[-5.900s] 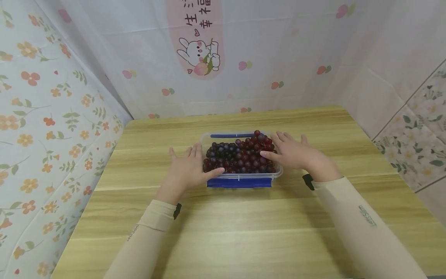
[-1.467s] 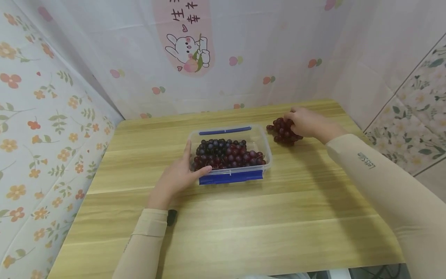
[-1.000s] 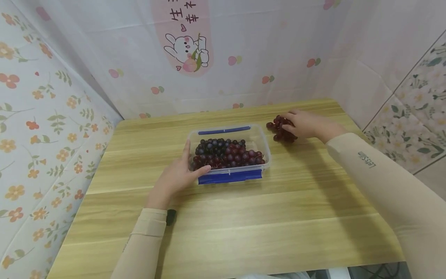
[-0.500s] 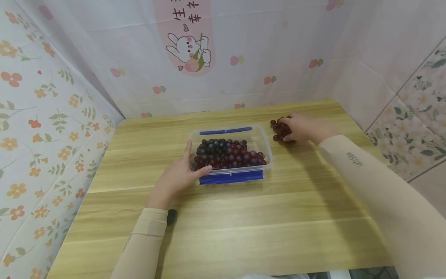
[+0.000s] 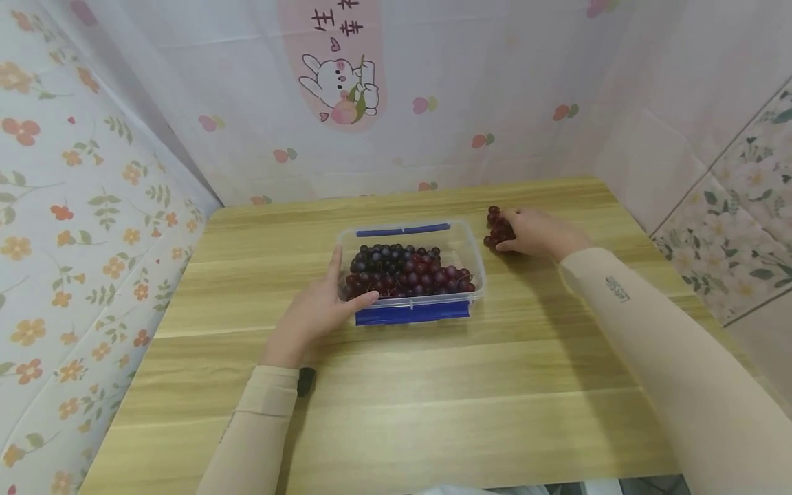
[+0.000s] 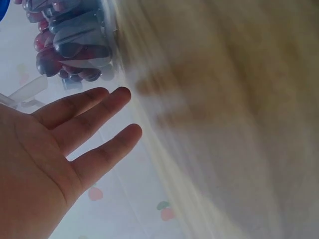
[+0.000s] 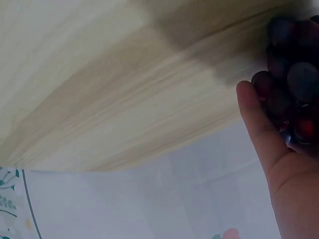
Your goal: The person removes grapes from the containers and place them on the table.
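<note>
A clear plastic box (image 5: 475, 258) with blue latches stands mid-table, its top uncovered. Dark grapes (image 5: 385, 258) fill its left part, and reddish grapes (image 5: 427, 278) lie at the front and right. My left hand (image 5: 314, 308) rests at the box's left end, thumb across the front rim; the left wrist view shows its fingers (image 6: 107, 154) extended beside the box wall. To the right of the box, my right hand (image 5: 535, 232) grips a bunch of red grapes (image 5: 498, 230) at the tabletop. In the right wrist view a finger lies along that bunch (image 7: 299, 89), which is partly cut off.
The wood-grain table (image 5: 396, 399) reaches to a white printed curtain (image 5: 247, 137) at the back. A flowered cloth (image 5: 93, 275) hangs on the left, and patterned panels (image 5: 742, 227) stand on the right. Below the front edge something white (image 5: 603, 487) shows.
Earlier both hands were at the box and the red bunch lay in it. Now that bunch is on the right, under my right hand, which has shifted slightly leftward and turned. The left hand stays put.
</note>
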### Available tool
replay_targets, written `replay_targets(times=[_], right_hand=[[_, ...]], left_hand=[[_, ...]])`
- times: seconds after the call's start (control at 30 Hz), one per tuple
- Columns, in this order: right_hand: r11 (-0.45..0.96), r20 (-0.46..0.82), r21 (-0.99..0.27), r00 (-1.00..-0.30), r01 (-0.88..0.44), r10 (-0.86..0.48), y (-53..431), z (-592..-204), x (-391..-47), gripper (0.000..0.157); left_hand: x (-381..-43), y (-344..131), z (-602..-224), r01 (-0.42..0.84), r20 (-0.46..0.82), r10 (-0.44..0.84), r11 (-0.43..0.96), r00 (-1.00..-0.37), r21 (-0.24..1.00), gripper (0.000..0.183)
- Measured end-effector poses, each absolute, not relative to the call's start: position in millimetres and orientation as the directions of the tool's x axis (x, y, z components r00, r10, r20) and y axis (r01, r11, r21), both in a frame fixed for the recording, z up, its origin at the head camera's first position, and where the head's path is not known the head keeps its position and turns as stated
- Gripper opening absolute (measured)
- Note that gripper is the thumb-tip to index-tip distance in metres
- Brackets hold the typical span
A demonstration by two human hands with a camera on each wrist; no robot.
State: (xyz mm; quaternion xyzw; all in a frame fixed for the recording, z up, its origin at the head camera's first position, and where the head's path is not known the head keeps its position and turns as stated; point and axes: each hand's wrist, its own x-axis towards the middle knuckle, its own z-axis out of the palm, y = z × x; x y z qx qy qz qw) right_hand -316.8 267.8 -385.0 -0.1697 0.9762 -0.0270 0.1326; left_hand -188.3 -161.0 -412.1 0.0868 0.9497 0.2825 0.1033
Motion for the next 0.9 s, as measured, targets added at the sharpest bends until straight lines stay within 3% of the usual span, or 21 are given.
replay_targets(times=[0.47,0.6,0.77,0.9], right_hand=[[0.932,-0.212,-0.131,-0.908,-0.339,-0.36,267,-382,-308,0.078],[0.947,-0.253,-0.118,-0.913,-0.299,-0.32,269,-381,-308,0.082],[0.964,-0.338,-0.073,-0.904,-0.254,-0.264,266,-362,-305,0.089],[0.954,-0.358,-0.022,-0.888,-0.3,-0.288,248,-332,-299,0.086]], left_hand=[[-188,-162,-403,0.099,-0.204,0.241,0.841,-0.949,0.531,0.127],[-191,-163,-400,0.092,-0.239,0.246,0.852,-0.939,0.515,0.13],[-192,-163,-402,0.087,-0.253,0.249,0.85,-0.935,0.519,0.129],[-191,-164,-402,0.085,-0.245,0.246,0.847,-0.938,0.525,0.126]])
